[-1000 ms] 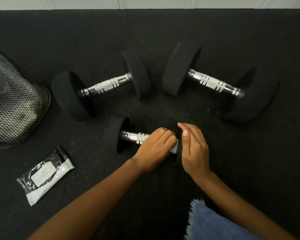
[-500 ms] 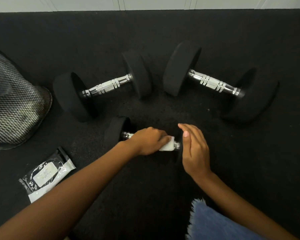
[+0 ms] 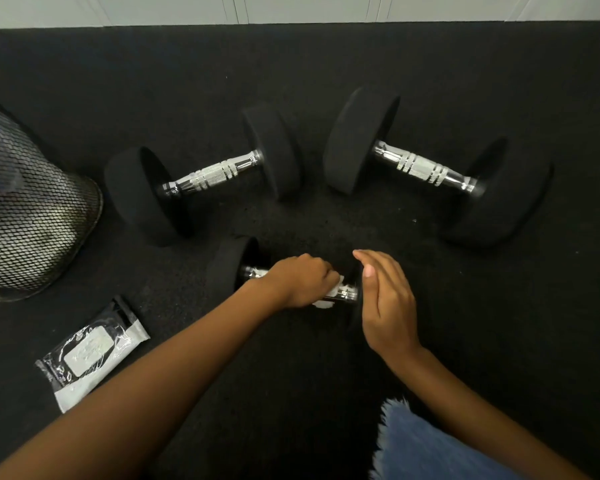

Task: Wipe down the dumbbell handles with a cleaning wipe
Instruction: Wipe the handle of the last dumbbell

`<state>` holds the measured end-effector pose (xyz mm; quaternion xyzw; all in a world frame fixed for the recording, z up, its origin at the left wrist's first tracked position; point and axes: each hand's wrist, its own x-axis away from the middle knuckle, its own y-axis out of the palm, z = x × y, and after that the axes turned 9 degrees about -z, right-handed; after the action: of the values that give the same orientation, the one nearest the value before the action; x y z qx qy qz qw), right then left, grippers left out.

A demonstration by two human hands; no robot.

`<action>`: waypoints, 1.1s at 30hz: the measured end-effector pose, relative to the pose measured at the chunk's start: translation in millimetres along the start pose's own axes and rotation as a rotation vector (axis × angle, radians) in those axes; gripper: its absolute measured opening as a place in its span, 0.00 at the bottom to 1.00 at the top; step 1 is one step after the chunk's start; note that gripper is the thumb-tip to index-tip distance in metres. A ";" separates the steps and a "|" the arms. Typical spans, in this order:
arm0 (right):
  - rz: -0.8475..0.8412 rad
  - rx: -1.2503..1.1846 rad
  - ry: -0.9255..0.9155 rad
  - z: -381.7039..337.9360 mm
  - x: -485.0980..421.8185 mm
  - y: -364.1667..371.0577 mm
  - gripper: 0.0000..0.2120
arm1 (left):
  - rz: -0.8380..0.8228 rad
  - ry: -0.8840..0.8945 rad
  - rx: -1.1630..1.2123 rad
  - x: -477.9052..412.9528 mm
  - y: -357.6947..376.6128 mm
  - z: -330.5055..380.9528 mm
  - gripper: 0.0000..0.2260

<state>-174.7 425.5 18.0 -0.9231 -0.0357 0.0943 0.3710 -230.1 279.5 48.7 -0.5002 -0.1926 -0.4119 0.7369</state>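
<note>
Black rubber floor, nearest dumbbell: left hand curls round white wipe on its chrome handle, right hand flat, fingers straight against its right end; slack bracing could let it roll.

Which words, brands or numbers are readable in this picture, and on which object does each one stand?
No text is readable.
Wipe packet: any print on its white label is too blurred to read.
Left dumbbell, right dumbbell, near dumbbell, mesh bin: no writing shows.
</note>
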 end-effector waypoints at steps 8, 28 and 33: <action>0.003 -0.007 0.004 0.7 -0.5 0.1 0.21 | 0.123 0.108 -0.106 0.0 10.8 15.9 0.13; 0.005 -0.006 0.028 -1.0 -1.8 1.3 0.22 | 0.423 0.385 -0.064 8.4 28.9 -29.3 0.18; -0.004 -0.008 0.013 -0.8 -0.9 -0.8 0.22 | 0.176 0.093 0.107 -3.6 13.3 1.2 0.17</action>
<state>-175.4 425.3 19.3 -0.9252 -0.0355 0.0873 0.3677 -221.4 284.3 39.0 -0.4556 -0.1350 -0.3575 0.8040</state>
